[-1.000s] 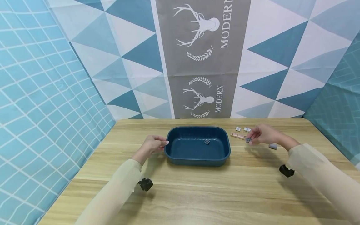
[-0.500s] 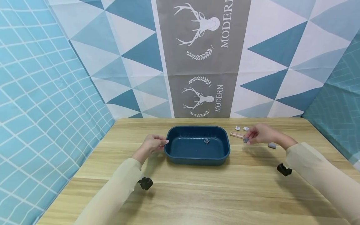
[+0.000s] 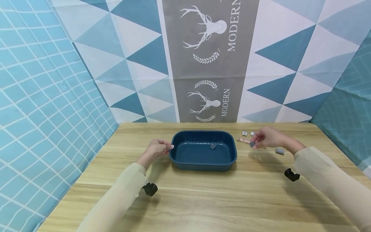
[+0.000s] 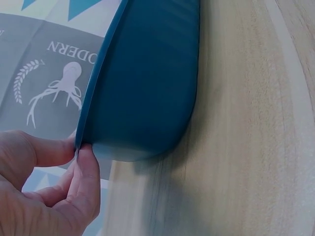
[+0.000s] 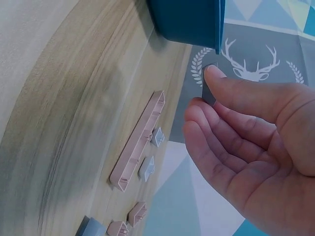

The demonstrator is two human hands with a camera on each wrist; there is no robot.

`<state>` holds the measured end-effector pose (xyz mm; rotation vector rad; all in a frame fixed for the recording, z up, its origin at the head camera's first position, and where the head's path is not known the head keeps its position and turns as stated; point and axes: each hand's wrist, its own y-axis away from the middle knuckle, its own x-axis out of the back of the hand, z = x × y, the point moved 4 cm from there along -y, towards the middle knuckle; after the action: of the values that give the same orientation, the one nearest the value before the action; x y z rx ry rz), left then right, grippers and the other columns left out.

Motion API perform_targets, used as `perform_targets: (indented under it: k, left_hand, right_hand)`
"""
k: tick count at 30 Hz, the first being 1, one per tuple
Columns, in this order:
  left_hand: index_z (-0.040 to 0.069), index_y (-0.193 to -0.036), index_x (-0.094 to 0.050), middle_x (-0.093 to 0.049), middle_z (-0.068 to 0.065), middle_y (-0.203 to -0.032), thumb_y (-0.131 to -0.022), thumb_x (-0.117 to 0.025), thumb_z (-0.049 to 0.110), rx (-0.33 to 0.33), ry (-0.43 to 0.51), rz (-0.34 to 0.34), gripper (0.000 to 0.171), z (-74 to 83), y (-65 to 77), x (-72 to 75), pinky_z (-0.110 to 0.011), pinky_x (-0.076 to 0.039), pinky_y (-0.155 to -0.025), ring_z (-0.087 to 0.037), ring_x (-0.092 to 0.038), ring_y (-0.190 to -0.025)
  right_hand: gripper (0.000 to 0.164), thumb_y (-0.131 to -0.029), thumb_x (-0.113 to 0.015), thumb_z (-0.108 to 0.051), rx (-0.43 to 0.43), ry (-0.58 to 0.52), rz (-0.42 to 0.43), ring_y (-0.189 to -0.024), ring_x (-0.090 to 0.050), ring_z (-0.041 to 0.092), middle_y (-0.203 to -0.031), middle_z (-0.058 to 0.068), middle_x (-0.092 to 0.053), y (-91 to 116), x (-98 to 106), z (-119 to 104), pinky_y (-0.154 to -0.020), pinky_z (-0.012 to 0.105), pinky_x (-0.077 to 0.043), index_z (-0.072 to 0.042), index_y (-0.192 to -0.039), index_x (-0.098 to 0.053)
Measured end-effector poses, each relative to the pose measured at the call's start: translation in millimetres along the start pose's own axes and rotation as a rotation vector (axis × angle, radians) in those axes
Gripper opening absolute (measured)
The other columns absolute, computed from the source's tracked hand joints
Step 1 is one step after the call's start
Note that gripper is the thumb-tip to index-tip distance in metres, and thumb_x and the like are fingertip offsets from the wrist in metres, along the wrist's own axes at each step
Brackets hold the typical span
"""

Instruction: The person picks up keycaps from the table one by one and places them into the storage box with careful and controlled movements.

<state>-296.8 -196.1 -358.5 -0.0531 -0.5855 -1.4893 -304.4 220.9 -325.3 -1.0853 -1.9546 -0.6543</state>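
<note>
A dark blue basin [image 3: 203, 167] sits toward the back of the wooden table, with one small grey keycap [image 3: 213, 146] inside. My left hand [image 3: 157, 147] pinches its left rim; in the left wrist view the thumb and fingers [image 4: 88, 172] grip the rim's edge. To the right of the basin, my right hand [image 3: 269, 137] holds a dark grey keycap [image 5: 208, 92] between thumb and fingertips, raised above the table. Beneath and behind that hand lies a long pink spacebar keycap [image 5: 138, 142], hollow side showing.
Two white keycaps [image 5: 157, 137] lie beside the spacebar. Small pink keycaps [image 5: 137, 214] and a grey-blue keycap [image 3: 279, 151] are farther right. A black bracket [image 3: 291, 175] hangs at my right wrist, another black bracket [image 3: 150, 189] at the left. A patterned cloth backdrop [image 3: 208, 71] rises behind the table.
My right hand has shifted slightly left toward the basin with the dark grey keycap in its fingers. The left hand and the basin stay in place.
</note>
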Motion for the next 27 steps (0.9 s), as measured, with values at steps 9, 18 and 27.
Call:
perform_targets:
  k: [9, 18, 27]
  left_hand:
    - [-0.006, -0.116, -0.062, -0.062, -0.011, -0.102, -0.09, -0.065, 0.008, 0.012, 0.018, -0.038, 0.03, -1.7, -2.1, -1.6, -0.029, -0.06, -0.084, -0.011, -0.06, -0.076]
    - [-0.007, -0.125, -0.058, -0.06, -0.018, -0.125, -0.093, -0.063, 0.01, 0.041, 0.027, -0.119, 0.037, -2.8, -4.5, 1.6, -0.027, -0.058, -0.089, -0.013, -0.059, -0.086]
    - [-0.006, -0.125, -0.058, -0.062, -0.006, -0.101, -0.092, -0.064, 0.01, 0.068, 0.026, -0.147, 0.037, 0.9, -8.6, 2.3, -0.029, -0.056, -0.095, -0.009, -0.058, -0.079]
  right_hand:
    - [0.014, -0.08, -0.074, -0.005, 0.033, 0.007, 0.017, -0.072, -0.061, 0.009, -0.082, 0.008, -0.07, -0.6, 1.5, -5.2, -0.063, 0.016, -0.053, 0.003, -0.092, -0.07]
    - [0.012, -0.08, -0.074, -0.005, 0.032, 0.022, 0.011, -0.072, -0.061, 0.01, -0.081, 0.007, -0.07, -1.7, 2.8, -5.7, -0.062, 0.017, -0.053, 0.002, -0.09, -0.07]
    - [0.017, -0.082, -0.074, -0.008, 0.028, 0.002, 0.019, -0.074, -0.061, 0.011, -0.083, 0.008, -0.069, -3.6, 8.1, -9.5, -0.062, 0.018, -0.053, 0.003, -0.094, -0.069]
